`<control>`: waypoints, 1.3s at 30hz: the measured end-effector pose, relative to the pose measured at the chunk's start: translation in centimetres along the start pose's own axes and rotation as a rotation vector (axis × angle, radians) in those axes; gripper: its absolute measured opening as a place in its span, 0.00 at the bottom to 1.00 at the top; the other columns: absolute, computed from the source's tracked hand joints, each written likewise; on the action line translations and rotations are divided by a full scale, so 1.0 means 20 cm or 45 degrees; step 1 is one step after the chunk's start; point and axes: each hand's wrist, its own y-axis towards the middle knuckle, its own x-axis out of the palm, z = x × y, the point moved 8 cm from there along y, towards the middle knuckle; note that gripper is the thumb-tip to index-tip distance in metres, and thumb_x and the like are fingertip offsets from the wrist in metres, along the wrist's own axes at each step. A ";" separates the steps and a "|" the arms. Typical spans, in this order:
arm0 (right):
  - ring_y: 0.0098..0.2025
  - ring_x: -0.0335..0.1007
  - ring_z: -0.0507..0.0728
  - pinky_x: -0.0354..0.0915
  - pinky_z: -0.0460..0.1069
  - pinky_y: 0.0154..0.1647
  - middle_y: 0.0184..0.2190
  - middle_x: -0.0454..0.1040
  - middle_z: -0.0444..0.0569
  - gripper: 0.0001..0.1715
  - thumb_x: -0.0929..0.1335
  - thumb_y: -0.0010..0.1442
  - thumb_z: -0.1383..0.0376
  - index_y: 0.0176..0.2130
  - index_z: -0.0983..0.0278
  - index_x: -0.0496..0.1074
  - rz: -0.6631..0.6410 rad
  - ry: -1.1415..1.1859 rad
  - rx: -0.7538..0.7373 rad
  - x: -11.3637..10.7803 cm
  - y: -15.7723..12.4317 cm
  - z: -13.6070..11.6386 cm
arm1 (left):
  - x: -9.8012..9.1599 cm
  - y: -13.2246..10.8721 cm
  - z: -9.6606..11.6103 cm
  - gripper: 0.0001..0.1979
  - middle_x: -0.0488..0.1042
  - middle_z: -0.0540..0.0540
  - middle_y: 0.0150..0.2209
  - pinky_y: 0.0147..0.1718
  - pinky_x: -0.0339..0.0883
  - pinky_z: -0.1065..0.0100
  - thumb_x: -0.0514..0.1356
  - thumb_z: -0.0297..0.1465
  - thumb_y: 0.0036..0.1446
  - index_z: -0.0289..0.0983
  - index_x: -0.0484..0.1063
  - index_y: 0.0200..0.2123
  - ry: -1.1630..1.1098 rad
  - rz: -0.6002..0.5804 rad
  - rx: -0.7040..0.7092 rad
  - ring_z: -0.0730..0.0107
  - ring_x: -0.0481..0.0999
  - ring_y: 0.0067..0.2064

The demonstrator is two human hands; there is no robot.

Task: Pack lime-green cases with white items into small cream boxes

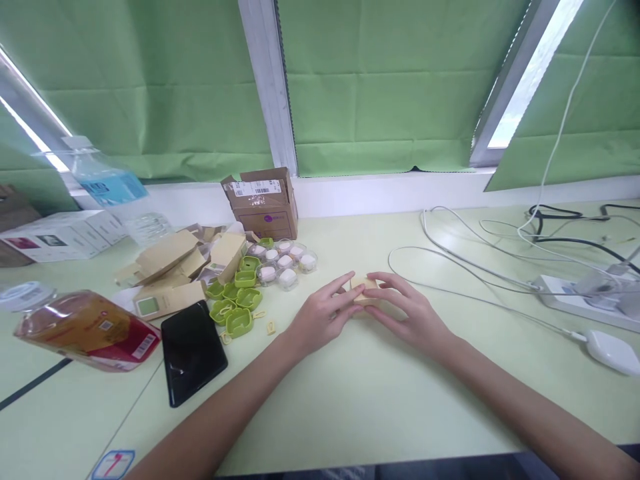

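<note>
A small tan cardboard box (364,291) rests on the pale green table (350,400) at the middle. My left hand (325,315) grips its left side, fingers curled round it. From the right, my right hand (407,310) closes over its top and right side. Most of the box is hidden by my fingers. Left of my hands lie several green plastic cases (234,303) and several small clear cases with white inserts (283,261).
A black phone (193,351) lies at the left, beside a tipped bottle with a red label (87,329). Flat tan cartons (173,263), a brown shipping box (263,202) and white boxes (63,235) sit behind. White cables (465,260), a power strip (585,300) and a white adapter (613,350) occupy the right.
</note>
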 end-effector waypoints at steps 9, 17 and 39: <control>0.59 0.72 0.65 0.73 0.62 0.54 0.71 0.58 0.55 0.33 0.60 0.70 0.69 0.71 0.56 0.54 -0.173 -0.548 0.157 0.14 0.05 0.14 | -0.08 0.01 -0.10 0.23 0.63 0.34 0.67 0.60 0.65 0.49 0.53 0.34 0.69 0.37 0.63 0.65 0.589 0.053 -0.331 0.49 0.66 0.65; 0.68 0.58 0.75 0.66 0.71 0.56 0.74 0.43 0.69 0.42 0.61 0.67 0.69 0.74 0.65 0.40 -0.011 -0.558 0.236 0.21 0.18 0.26 | -0.41 0.02 -0.22 0.26 0.45 0.29 0.73 0.57 0.58 0.40 0.53 0.35 0.66 0.34 0.62 0.65 1.003 0.184 -0.656 0.34 0.62 0.64; 0.46 0.74 0.60 0.74 0.60 0.47 0.48 0.74 0.56 0.16 0.61 0.68 0.71 0.50 0.61 0.73 -0.154 -0.058 -0.018 0.24 0.12 0.08 | -0.90 -0.21 -0.52 0.28 0.68 0.26 0.58 0.55 0.61 0.43 0.52 0.36 0.65 0.31 0.59 0.64 1.206 0.437 -1.193 0.36 0.66 0.59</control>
